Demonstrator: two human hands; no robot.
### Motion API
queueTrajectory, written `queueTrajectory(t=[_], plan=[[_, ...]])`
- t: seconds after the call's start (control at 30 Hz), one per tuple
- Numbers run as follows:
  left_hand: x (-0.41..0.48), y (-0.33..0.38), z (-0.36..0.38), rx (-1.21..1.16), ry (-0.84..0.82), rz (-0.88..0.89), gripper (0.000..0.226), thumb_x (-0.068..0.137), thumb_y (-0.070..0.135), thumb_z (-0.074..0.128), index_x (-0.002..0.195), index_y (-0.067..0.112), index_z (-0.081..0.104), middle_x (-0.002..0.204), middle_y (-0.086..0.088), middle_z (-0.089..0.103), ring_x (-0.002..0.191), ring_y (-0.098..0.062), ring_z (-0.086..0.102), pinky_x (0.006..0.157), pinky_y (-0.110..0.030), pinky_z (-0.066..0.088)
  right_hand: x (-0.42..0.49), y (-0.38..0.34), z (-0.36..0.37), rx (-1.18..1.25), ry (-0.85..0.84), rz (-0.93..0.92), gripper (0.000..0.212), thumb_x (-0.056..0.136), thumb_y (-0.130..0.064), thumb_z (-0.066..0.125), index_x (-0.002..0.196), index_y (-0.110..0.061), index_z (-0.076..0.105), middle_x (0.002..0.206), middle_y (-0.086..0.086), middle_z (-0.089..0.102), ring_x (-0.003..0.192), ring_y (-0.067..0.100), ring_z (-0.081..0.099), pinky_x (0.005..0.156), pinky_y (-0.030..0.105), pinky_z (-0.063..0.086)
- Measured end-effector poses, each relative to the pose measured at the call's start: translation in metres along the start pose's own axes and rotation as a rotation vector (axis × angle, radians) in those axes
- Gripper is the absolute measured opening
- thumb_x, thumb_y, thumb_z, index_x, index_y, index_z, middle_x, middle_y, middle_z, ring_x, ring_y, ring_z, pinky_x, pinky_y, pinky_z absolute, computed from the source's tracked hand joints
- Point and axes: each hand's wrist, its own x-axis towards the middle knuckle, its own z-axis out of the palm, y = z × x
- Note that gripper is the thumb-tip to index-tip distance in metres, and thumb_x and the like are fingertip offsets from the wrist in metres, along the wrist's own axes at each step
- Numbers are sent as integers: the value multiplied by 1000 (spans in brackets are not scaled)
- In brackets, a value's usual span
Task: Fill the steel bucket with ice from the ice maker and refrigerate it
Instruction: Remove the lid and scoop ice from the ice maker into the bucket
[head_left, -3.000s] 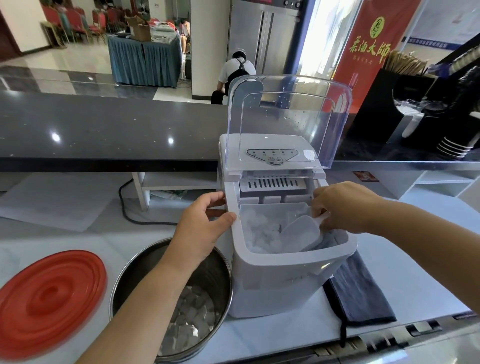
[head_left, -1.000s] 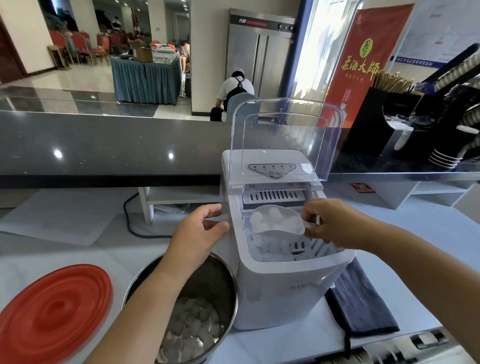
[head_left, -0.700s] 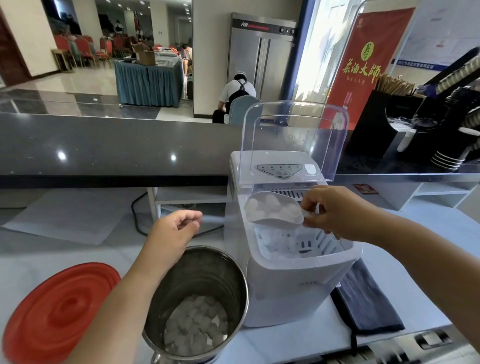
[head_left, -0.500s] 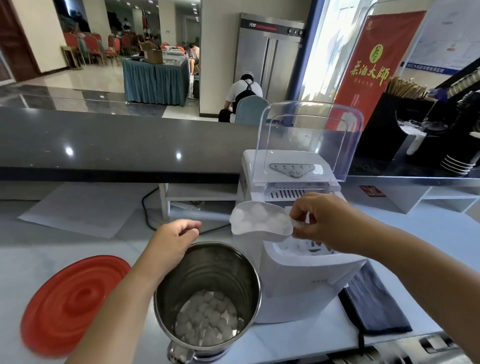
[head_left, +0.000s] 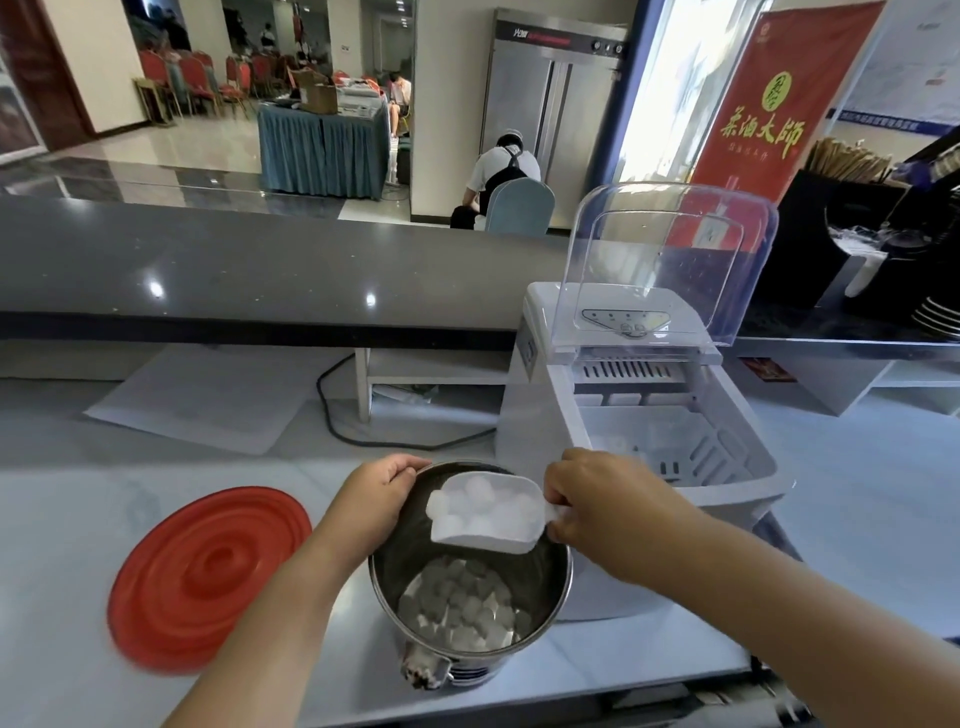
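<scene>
Steel bucket (head_left: 550, 582) stands on our pale counter (head_left: 78, 519), right up against the front left corner of the white ice maker (head_left: 540, 415). In the head view we look down into it: a layer of ice pieces (head_left: 462, 608) covers its bottom, with bare steel wall showing above them. Our left hand (head_left: 374, 499) grips the bucket's far left rim, fingers curled round the edge. Our right hand (head_left: 608, 504) pinches the short handle of a white plastic scoop (head_left: 488, 535), which hangs above the bucket's mouth, roughly level and heaped with ice cubes (head_left: 483, 499) (its open end points left, toward our other hand). Behind, the ice maker's clear lid (head_left: 670, 260) is raised upright, and a few bits of ice lie in the near left corner of its slotted white basket (head_left: 711, 457). A round red lid (head_left: 208, 577) lies flat on the counter left of the bucket, apart from it. A black cable (head_left: 332, 415) curves across the counter behind our hands.
</scene>
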Motion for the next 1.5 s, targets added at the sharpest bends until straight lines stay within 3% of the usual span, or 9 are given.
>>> queueTrajectory(t=[0.13, 0.37, 0.5, 0.6, 0.87, 1.0, 1.07, 1.2, 1.5], plan=[[1, -3, 1, 85, -4, 58, 29, 97, 10, 41, 112, 16, 66, 107, -1, 68, 101, -17, 61, 82, -23, 46, 1, -17, 18, -82, -55, 15, 18, 90, -19, 53, 105, -12, 59, 106, 7, 55, 95, 29, 59, 77, 34, 48], [3, -5, 3, 146, 9, 74, 30, 98, 11, 39, 114, 16, 64, 108, -1, 65, 102, -17, 57, 84, -26, 44, 11, -43, 33, -219, -125, -18, 26, 87, -9, 61, 113, -9, 61, 110, 11, 54, 93, 31, 61, 69, 33, 44], [3, -5, 3, 155, 3, 70, 30, 98, 13, 38, 114, 18, 64, 106, 0, 65, 100, -17, 58, 84, -28, 46, 11, -52, 27, -286, -121, -55, 24, 85, -8, 61, 109, -10, 61, 108, 9, 51, 84, 29, 59, 62, 32, 41], [2, -5, 3, 117, 9, 57, 29, 98, 12, 39, 113, 18, 64, 102, 1, 64, 99, -17, 58, 82, -27, 45, 8, -53, 19, -331, -108, -68, 23, 83, -3, 60, 104, -11, 60, 108, 8, 48, 67, 27, 46, 50, 30, 32], [0, 1, 0, 100, -1, 61, 29, 97, 9, 40, 108, 18, 66, 99, 1, 66, 97, -16, 60, 85, -29, 48, -4, -30, 5, -290, 46, -38, 18, 87, -11, 61, 104, -18, 62, 90, 0, 39, 71, 24, 58, 58, 30, 45], [1, 7, 1, 95, 43, 40, 27, 94, 10, 46, 107, 22, 67, 101, 5, 68, 98, -14, 61, 89, -31, 49, -9, -11, -3, -205, 123, -4, 18, 89, -18, 60, 106, -23, 63, 98, -3, 50, 78, 22, 62, 68, 34, 55], [2, 13, 3, 98, 91, 50, 23, 93, 13, 50, 105, 23, 67, 102, 7, 69, 99, -13, 62, 90, -33, 49, -13, -3, -11, -165, 150, 16, 18, 91, -23, 57, 108, -24, 63, 102, -3, 51, 81, 22, 62, 72, 36, 56], [2, 34, 14, 129, 139, 132, 23, 93, 18, 51, 110, 24, 66, 102, 9, 68, 97, -9, 61, 79, -22, 46, -22, 19, -32, -136, 190, 75, 23, 92, -33, 54, 112, -26, 63, 106, -5, 51, 87, 22, 60, 69, 30, 49], [4, 75, 53, 57, 102, 219, 19, 91, 18, 57, 104, 27, 68, 94, 16, 68, 90, -1, 63, 82, -21, 50, -18, 98, -57, -145, 352, 245, 14, 86, -27, 62, 94, -24, 72, 96, -6, 57, 78, 20, 60, 69, 35, 55]])
